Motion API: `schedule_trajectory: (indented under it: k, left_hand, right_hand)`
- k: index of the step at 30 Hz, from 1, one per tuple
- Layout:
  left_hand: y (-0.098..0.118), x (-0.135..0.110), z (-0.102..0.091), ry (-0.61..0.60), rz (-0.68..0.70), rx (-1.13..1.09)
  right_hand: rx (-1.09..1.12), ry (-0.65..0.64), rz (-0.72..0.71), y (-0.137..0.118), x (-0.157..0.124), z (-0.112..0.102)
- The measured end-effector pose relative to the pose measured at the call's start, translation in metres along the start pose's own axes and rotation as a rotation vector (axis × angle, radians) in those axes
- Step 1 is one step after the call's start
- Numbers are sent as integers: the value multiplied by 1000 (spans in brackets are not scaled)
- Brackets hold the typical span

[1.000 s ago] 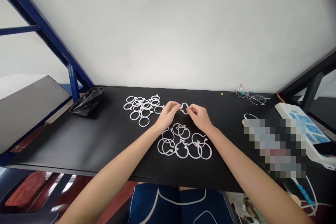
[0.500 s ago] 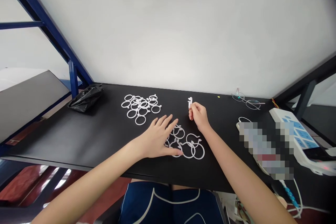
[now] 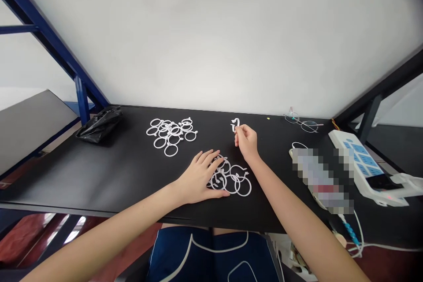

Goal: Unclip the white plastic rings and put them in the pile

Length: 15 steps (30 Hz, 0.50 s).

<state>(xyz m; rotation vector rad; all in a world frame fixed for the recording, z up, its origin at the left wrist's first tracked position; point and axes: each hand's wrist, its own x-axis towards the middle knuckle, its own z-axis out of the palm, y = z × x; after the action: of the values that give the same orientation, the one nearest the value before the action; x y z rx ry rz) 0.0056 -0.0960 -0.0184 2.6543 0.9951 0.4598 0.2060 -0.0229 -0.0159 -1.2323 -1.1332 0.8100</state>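
My right hand (image 3: 246, 142) is closed in a pinch on white plastic shower curtain rings (image 3: 235, 123), seen nearly edge-on above the fingertips; how many it holds I cannot make out. Fingers spread, my left hand (image 3: 201, 178) lies palm down at the left side of a loose pile of white curtain rings (image 3: 243, 187). Its fingers and thumb reach around the pile's edge and hide part of it. Farther back and to the left, a second overlapping cluster of the same rings (image 3: 171, 150) lies flat on the black desk (image 3: 109, 172).
At the left back sits a crumpled black plastic bag (image 3: 99, 124). Wire-framed glasses (image 3: 309, 126) lie near the wall. A blurred-out device (image 3: 320, 180) with a white cable and a white power strip (image 3: 363, 163) with blue sockets occupy the right side. Blue frame bars (image 3: 81, 97) rise at the left.
The rings in my right hand have turned a little and show more of their curve. My left hand stays spread by the near pile. The whole view has shifted slightly.
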Motion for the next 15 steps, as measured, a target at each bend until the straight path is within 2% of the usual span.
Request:
schedule_trajectory:
  k: [4,7,10,12,15]
  left_hand:
    - [1,17,3,36,109,-8]
    - [8,29,3,57,297,7]
    - [16,38,2,1,487,54]
    - [19,42,2,-29,538,93]
    - [18,47,3,-16,536,126]
  right_hand:
    - [53,13,41,2,1,0]
    - [86,30,70,5,4,0]
    - [119,48,100,6,7,-2]
    - [136,60,119,5,9,-4]
    - [151,76,142,5,11,-6]
